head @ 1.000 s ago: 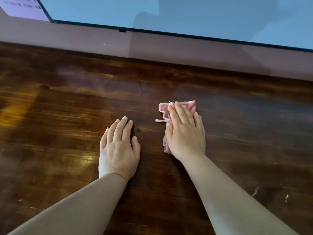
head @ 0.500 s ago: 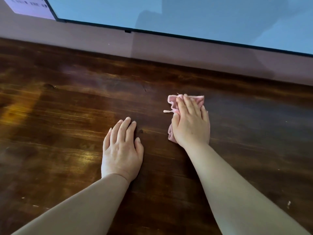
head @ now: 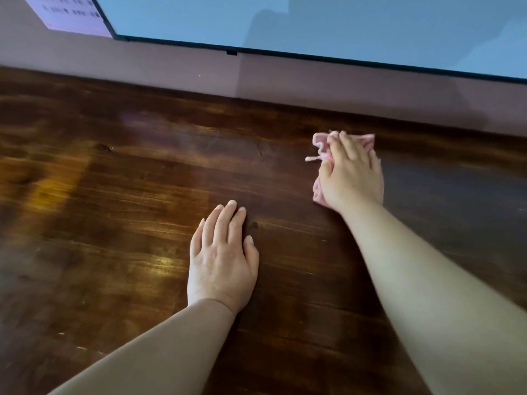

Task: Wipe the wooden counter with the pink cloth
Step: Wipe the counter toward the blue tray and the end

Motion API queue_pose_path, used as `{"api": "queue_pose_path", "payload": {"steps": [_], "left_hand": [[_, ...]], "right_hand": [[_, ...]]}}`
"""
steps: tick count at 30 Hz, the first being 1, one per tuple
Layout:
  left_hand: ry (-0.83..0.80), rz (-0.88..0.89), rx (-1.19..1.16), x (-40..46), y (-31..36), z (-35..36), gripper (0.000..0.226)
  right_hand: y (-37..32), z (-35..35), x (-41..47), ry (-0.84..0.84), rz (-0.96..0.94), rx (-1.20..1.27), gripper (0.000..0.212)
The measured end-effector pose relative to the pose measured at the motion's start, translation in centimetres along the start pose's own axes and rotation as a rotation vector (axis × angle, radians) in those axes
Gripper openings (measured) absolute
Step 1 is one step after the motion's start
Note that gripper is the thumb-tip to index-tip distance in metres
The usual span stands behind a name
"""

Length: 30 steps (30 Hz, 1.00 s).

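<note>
Now we see our right hand (head: 353,173) pressing flat on the pink cloth (head: 320,151), its grip open, fingers laid straight and close together over the bunched fabric rather than curled around it. The cloth lies on the wooden desk (head: 114,223) toward the far right, near the back edge where the wood meets the wall (head: 285,78). Crumpled folds of it stick out beyond our fingertips and to the left of the hand, with a thin loose thread trailing leftward, and a small corner shows under the heel of the palm. The hand and cloth look slightly blurred.

Our left hand (head: 222,258) rests palm down on the bare wood nearer to us, well apart from the cloth; its grip is open too, fingers straight and together, thumb alongside, holding nothing. Both forearms reach in from the bottom edge. A glossy sheen runs across the left part of the desk. Above the wall sits a dark-framed pale blue panel (head: 313,21).
</note>
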State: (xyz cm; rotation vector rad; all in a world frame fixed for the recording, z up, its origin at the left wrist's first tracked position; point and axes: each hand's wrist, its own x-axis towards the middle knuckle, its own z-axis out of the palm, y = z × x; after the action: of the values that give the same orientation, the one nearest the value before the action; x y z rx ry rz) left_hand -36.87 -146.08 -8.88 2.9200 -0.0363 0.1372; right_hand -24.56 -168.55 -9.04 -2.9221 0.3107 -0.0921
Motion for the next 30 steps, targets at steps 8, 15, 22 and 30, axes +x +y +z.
{"api": "queue_pose_path", "payload": {"steps": [8,15,22,30], "left_hand": [[0.016,0.0,-0.014,0.0,-0.1,0.1,0.051],[0.022,-0.006,-0.011,0.0,0.0,0.2,0.051],[0.012,-0.001,-0.025,-0.1,0.0,0.0,0.052],[0.008,-0.01,-0.028,-0.1,0.1,0.1,0.053]], "right_hand": [[0.4,0.0,1.8,0.002,0.067,-0.008,0.055],[1.7,-0.4,4.6,0.012,0.039,0.015,0.054],[2.3,-0.1,1.6,0.126,0.058,0.046,0.053],[4.3,-0.8,5.0,0.077,0.066,0.025,0.054]]}}
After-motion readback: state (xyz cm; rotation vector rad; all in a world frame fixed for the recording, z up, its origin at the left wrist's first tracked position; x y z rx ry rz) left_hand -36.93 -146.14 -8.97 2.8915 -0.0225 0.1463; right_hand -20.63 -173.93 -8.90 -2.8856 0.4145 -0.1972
